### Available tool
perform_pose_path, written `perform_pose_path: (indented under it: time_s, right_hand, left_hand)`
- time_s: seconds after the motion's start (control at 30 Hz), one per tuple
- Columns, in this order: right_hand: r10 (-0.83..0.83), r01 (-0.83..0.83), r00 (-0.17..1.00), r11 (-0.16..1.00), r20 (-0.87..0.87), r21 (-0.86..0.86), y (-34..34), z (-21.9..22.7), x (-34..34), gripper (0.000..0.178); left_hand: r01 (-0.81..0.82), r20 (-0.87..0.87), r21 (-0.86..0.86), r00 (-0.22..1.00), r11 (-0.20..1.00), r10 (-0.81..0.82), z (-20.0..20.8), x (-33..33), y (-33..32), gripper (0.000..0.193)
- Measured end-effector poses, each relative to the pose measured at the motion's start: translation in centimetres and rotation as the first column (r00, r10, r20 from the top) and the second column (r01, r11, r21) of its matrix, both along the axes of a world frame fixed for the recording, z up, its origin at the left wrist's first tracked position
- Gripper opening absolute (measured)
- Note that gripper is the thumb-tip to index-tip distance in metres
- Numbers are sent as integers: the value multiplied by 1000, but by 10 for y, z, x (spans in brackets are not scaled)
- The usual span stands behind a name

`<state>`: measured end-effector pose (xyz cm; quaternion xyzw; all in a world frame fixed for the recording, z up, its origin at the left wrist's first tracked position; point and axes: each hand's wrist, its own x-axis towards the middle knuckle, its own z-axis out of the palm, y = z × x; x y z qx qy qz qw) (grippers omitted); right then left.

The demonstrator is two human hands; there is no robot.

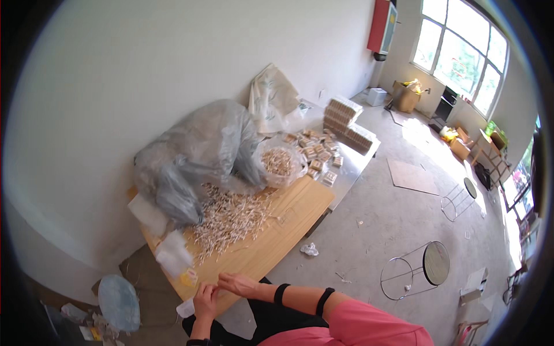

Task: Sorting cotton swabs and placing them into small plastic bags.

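Holding a small packet [186, 308]: left hand [205, 301] pinching it, right hand [238, 284] fingers loosely spread; steadying near table [300, 207] edge advised.

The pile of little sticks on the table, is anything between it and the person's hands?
Nothing visible. Bare wooden tabletop lies between the hands, right hand and left hand, and the pile of sticks. The small clear bags sit off to the left.

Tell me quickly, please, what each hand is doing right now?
Left hand: fingers curled at the table edge, apparently pinching something small; cannot be told for sure.
Right hand: open, fingers extended, holding nothing visible.
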<state>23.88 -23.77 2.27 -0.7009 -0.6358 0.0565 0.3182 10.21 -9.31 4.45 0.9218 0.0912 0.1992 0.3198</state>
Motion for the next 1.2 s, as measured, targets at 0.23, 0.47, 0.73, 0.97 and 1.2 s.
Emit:
perform_pose_path:
  time_s: [0.23,0.47,0.73,0.97,1.2]
  right_hand:
    - [-36,36,998,999,46,6,-1,-5,-6,17]
    - [41,-40,999,998,-25,54,14,-21,-15,16]
    - [2,11,965,999,-262,45,-2,-21,17,11]
    - [-24,32,976,999,-216,36,7,-2,-7,17]
    - [-16,12,977,1000,-211,-18,13,-5,-9,16]
  left_hand:
    - [52,-135,-202,988,978,-80,-5,-1,5,8]
    - [67,-56,-49,996,997,-70,-16,-12,14,12]
    - [89,-11,-206,996,974,-93,-1,20,6,7]
    - [10,-148,-303,987,953,-58,4,-5,5,11]
    - [54,-79,-230,994,972,-74,1,-9,9,12]
